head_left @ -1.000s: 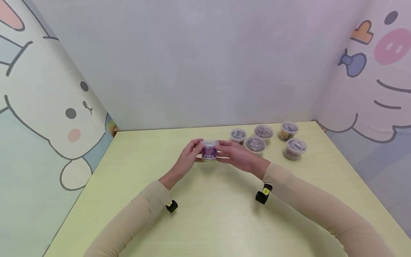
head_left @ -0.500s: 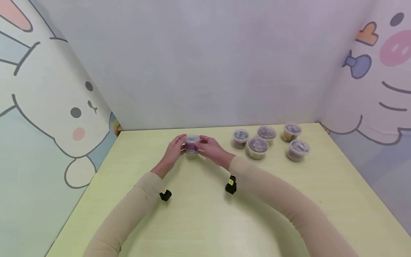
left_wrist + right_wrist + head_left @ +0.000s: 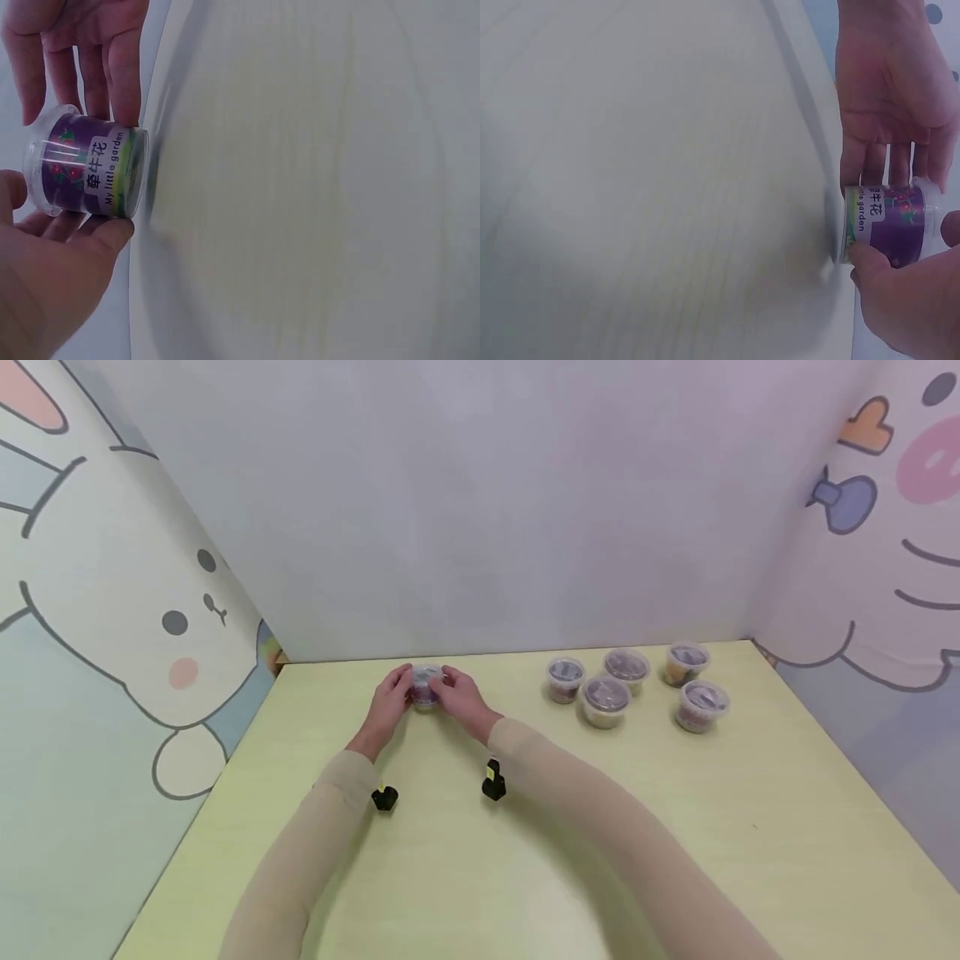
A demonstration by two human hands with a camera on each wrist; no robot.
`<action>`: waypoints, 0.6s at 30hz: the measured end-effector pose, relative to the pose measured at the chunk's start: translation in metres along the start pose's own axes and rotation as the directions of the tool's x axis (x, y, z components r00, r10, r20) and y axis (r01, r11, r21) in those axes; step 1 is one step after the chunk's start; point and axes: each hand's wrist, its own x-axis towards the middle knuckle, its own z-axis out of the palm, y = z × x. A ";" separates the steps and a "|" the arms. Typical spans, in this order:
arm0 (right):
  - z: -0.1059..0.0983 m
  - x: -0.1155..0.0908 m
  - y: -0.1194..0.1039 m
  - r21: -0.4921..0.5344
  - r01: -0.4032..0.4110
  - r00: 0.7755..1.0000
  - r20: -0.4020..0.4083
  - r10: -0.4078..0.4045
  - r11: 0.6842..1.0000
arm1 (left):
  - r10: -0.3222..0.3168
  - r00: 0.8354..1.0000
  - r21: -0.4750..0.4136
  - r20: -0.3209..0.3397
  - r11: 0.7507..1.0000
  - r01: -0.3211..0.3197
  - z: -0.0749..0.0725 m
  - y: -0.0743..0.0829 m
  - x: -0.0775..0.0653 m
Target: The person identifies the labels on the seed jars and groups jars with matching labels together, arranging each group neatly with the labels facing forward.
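Observation:
Between both hands, near the table's back edge left of centre, is a clear lidded plastic cup (image 3: 425,687). Its purple label (image 3: 79,165) carries flowers, Chinese characters and "My little garden". On its left side, my left hand (image 3: 388,700) holds the cup with fingers against the wall. From the right, my right hand (image 3: 461,697) holds it too, its thumb over the front. The right wrist view shows the cup (image 3: 892,225) upright with its base at or just above the table; contact cannot be told. The hands hide parts of its sides.
Several lidded plastic tubs (image 3: 606,700) with dark lids stand at the back right of the pale yellow table (image 3: 480,868). A pale wall (image 3: 480,510) rises behind the table's back edge. Cartoon-printed panels (image 3: 90,610) flank both sides.
Both hands have carried the cup leftward and a little toward the back edge, away from the group of tubs. The tubs stay in place on the table.

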 end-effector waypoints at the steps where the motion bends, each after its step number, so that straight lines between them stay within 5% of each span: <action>1: 0.002 0.004 0.000 0.018 -0.006 1.000 -0.005 0.006 1.000 | -0.008 1.000 -0.004 0.002 1.000 0.008 -0.001 0.004 -0.001; 14: 0.008 0.029 0.002 0.050 0.022 1.000 -0.002 -0.022 0.999 | 0.002 1.000 -0.069 -0.010 0.998 -0.002 -0.008 0.005 0.015; 18: 0.001 0.032 0.003 -0.042 0.053 0.998 -0.015 -0.054 0.998 | 0.019 0.999 -0.139 0.030 0.990 -0.015 -0.006 -0.001 0.020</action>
